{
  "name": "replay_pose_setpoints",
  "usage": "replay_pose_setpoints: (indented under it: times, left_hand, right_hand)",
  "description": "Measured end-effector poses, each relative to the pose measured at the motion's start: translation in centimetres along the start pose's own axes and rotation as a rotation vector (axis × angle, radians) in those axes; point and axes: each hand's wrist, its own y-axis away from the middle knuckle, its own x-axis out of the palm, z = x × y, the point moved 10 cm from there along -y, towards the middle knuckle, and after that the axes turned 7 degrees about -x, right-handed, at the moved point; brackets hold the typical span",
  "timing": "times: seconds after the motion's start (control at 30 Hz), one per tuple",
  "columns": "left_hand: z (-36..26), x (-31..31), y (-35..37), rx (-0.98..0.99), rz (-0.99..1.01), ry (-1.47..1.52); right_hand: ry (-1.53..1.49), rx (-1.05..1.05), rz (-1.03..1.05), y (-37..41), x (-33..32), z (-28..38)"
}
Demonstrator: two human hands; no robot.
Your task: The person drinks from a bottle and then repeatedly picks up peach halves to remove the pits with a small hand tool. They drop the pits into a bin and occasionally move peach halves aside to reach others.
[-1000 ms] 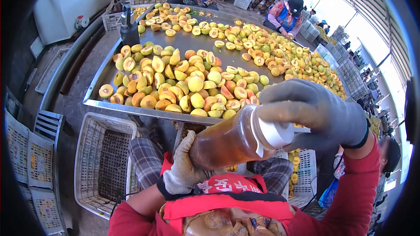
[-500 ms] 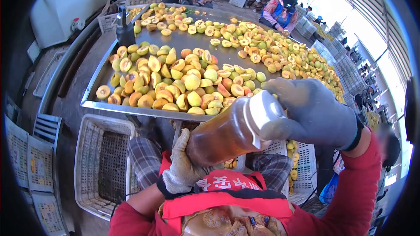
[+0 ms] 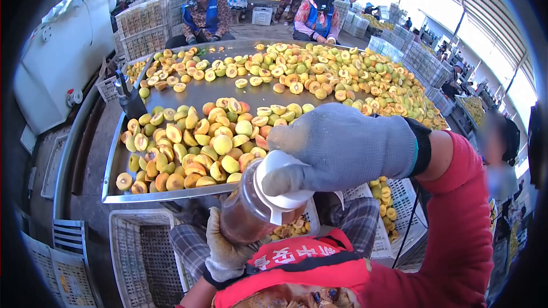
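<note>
A clear bottle (image 3: 235, 212) of amber-brown liquid with a white lid (image 3: 278, 178) is held over my lap, tilted with the lid up and to the right. My left hand (image 3: 226, 249), in a worn light glove, wraps round its lower body. Over the lid lies my right hand (image 3: 348, 145) in a grey glove, its fingers closed on the cap. Just beyond the bottle, halved yellow-green fruit (image 3: 200, 145) with reddish patches, apparently peaches or apricots, is heaped on the metal table (image 3: 220, 94).
A dark holder (image 3: 131, 102) with tools stands at the table's left edge. Plastic crates (image 3: 123, 245) are on the floor to the left, and a crate (image 3: 406, 194) with fruit is at the right. Two people (image 3: 317, 17) sit across the table.
My view has lifted, showing more of the far side. The bottle sits lower and more upright, and my right hand has come left and down over its lid.
</note>
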Motion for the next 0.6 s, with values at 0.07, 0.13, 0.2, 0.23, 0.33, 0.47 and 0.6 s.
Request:
replay_pose_setpoints:
  times: [0.07, 0.13, 0.2, 0.23, 0.33, 0.47, 0.6]
  left_hand:
    - [-0.2, 0.0, 0.2, 0.010, -0.014, -0.058]
    - [-0.3, -0.1, 0.2, 0.006, -0.007, -0.065]
    - [-0.3, -0.3, 0.1, -0.014, 0.016, -0.025]
    - [-0.4, -0.1, 0.1, -0.005, 0.014, -0.017]
    - [-0.2, 0.5, 0.1, 0.001, 0.018, -0.014]
    - [-0.4, 0.0, 0.1, 0.045, 0.008, -0.001]
    - [-0.7, 0.6, 0.5, 0.043, 0.076, 0.037]
  right_hand:
    - [-0.061, -0.342, -0.241, 0.6, -1.8, 2.0]
    - [-0.100, -0.583, -0.367, 1.5, -2.5, 2.9]
    - [-0.096, -0.655, -0.389, 1.4, -2.0, 3.1]
    - [-0.092, -0.600, -0.384, 1.0, -1.7, 3.0]
    - [-0.095, -0.333, -0.316, 0.3, -1.3, 2.3]
    - [-0.079, -0.028, -0.271, -0.7, -0.7, 0.2]
    - [-0.643, -0.485, -0.413, -1.5, -1.4, -1.9]
